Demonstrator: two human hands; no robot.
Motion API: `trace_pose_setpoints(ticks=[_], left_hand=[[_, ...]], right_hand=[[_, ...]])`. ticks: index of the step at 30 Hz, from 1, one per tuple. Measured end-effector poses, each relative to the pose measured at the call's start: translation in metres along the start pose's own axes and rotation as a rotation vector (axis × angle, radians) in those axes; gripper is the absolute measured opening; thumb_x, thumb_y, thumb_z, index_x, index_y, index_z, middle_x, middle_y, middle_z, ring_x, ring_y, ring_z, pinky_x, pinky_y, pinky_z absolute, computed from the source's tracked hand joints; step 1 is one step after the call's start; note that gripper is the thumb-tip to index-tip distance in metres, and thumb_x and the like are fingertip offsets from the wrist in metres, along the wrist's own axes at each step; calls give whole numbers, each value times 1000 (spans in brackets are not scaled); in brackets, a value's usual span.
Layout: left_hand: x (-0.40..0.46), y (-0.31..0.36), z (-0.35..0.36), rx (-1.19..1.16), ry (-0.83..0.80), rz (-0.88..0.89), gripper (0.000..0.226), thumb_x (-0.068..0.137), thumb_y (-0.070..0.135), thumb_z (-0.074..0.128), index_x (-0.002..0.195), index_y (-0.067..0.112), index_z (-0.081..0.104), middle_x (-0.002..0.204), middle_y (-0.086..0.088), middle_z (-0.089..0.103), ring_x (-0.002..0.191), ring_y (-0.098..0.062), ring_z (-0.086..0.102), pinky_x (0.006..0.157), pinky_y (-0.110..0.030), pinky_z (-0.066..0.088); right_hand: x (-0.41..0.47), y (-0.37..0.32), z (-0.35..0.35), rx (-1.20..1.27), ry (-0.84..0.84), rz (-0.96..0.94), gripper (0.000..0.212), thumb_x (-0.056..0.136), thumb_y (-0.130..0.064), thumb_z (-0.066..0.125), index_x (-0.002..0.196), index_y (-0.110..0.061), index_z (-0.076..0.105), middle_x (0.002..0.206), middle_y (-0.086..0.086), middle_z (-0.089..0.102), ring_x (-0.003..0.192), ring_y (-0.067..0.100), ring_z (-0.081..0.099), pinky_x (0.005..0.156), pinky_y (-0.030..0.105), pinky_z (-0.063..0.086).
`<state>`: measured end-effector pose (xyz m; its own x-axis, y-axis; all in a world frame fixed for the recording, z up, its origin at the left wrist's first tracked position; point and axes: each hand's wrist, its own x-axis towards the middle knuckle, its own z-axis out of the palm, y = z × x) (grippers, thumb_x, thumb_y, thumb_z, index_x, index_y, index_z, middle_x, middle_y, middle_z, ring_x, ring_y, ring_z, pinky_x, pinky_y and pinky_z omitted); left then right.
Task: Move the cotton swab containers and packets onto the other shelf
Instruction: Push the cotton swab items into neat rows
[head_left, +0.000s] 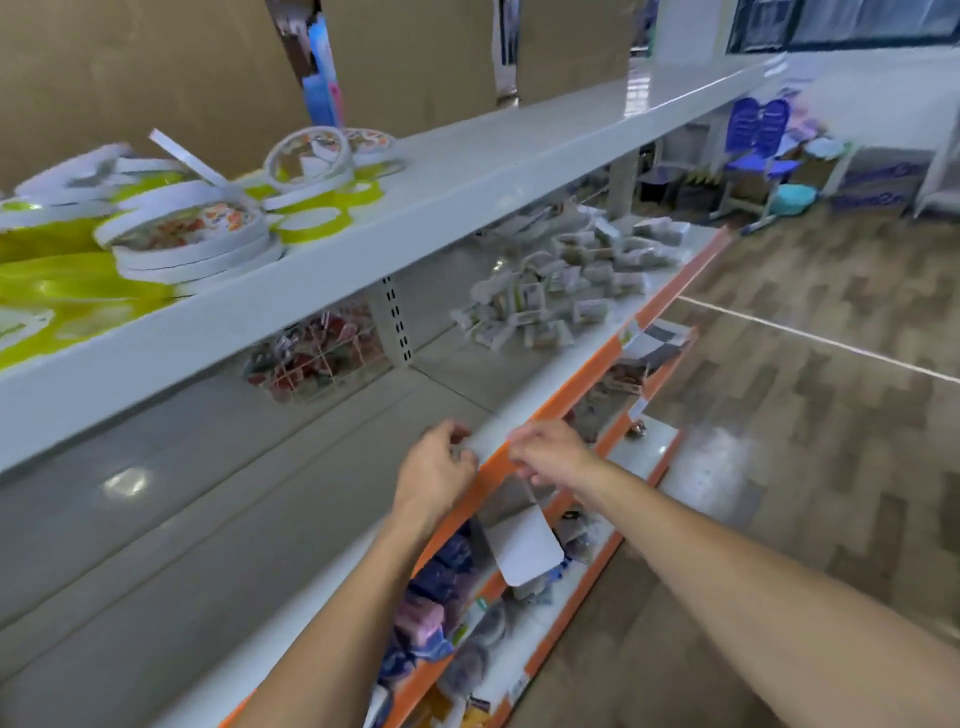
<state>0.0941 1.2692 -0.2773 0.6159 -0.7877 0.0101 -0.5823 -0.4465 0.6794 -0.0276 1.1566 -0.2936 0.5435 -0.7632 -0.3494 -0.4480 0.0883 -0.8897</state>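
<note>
Packets (566, 275) lie in a loose heap on the middle shelf (260, 519), at about 1 o'clock from the hands and well apart from them. Round containers (187, 234) with white rims sit on the top shelf (467, 171) at 10 o'clock, some stacked, beside yellow-green packaging (the picture is blurred there, so details are hard to read).

Both hands meet at the front edge of the middle shelf. The left hand (436, 467) has its fingers curled at the orange edge strip (571, 384); the right hand (545, 449) is also curled, its fingertips close to the left hand's. Whether either hand pinches the clear strip cover between them or merely touches it, I cannot tell.

A wire basket (317, 353) of red items stands at the back of the middle shelf at 11 o'clock. A white tag (524, 545) hangs below the hands, over lower shelves holding purple and blue goods.
</note>
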Motion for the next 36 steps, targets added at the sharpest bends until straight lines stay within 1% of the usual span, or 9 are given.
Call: trace_pose_setpoints(ticks=[4, 8, 12, 17, 21, 25, 28, 32, 36], left_hand=[[26, 35, 36, 8, -43, 61, 32, 90, 14, 56, 120, 18, 64, 120, -2, 68, 108, -21, 64, 95, -32, 49], [50, 62, 71, -32, -86, 104, 25, 90, 14, 57, 112, 20, 65, 107, 2, 70, 79, -9, 65, 71, -18, 46], [77, 85, 99, -35, -141, 115, 25, 90, 16, 57, 114, 19, 63, 105, 3, 69, 90, -17, 66, 80, -29, 52], [125, 109, 135, -55, -159, 137, 22, 89, 15, 55, 109, 24, 62, 89, 11, 67, 61, 4, 62, 63, -21, 51], [172, 132, 163, -79, -176, 153, 22, 90, 21, 58, 110, 26, 63, 100, 8, 71, 82, -12, 69, 75, -29, 56], [221, 157, 184, -78, -175, 188, 17, 92, 26, 61, 109, 24, 63, 97, 7, 68, 76, -8, 64, 69, -23, 48], [260, 174, 194, -68, -173, 182, 26, 91, 20, 60, 117, 18, 63, 105, 0, 67, 94, -19, 65, 84, -30, 51], [300, 188, 201, -68, -142, 140, 30, 89, 13, 56, 119, 15, 62, 112, -5, 66, 102, -23, 63, 93, -35, 51], [328, 193, 205, -45, -95, 89, 31, 91, 15, 55, 121, 17, 60, 115, -3, 66, 103, -21, 63, 92, -35, 52]], right_hand=[[14, 5, -44, 22, 37, 14, 16, 90, -13, 62, 105, -17, 68, 96, 12, 72, 74, 15, 63, 58, 23, 46], [32, 15, -82, 71, 71, 39, 20, 89, -10, 63, 109, -12, 69, 88, 10, 68, 74, 17, 63, 68, 31, 50], [57, 28, -116, 119, 141, 37, 14, 88, -11, 66, 98, -20, 70, 98, 9, 72, 71, 14, 67, 61, 24, 52], [94, 33, -156, 140, 212, 1, 13, 85, -13, 67, 89, -25, 69, 95, 3, 71, 70, 13, 69, 65, 26, 50], [131, 30, -190, 137, 234, -8, 12, 88, -13, 66, 96, -22, 69, 90, 7, 72, 74, 15, 68, 66, 24, 51], [176, 16, -223, 93, 236, -8, 10, 88, -14, 66, 91, -23, 69, 86, 9, 71, 73, 16, 67, 61, 22, 48], [218, 4, -245, 76, 236, -27, 10, 87, -15, 67, 84, -24, 67, 90, 6, 72, 68, 11, 66, 55, 19, 48], [266, -4, -265, 69, 199, -28, 15, 78, -29, 65, 91, -28, 71, 101, -2, 73, 89, 19, 71, 80, 33, 57], [305, -13, -275, 68, 125, -39, 16, 74, -27, 65, 89, -31, 71, 91, -1, 76, 75, 11, 72, 71, 30, 58]])
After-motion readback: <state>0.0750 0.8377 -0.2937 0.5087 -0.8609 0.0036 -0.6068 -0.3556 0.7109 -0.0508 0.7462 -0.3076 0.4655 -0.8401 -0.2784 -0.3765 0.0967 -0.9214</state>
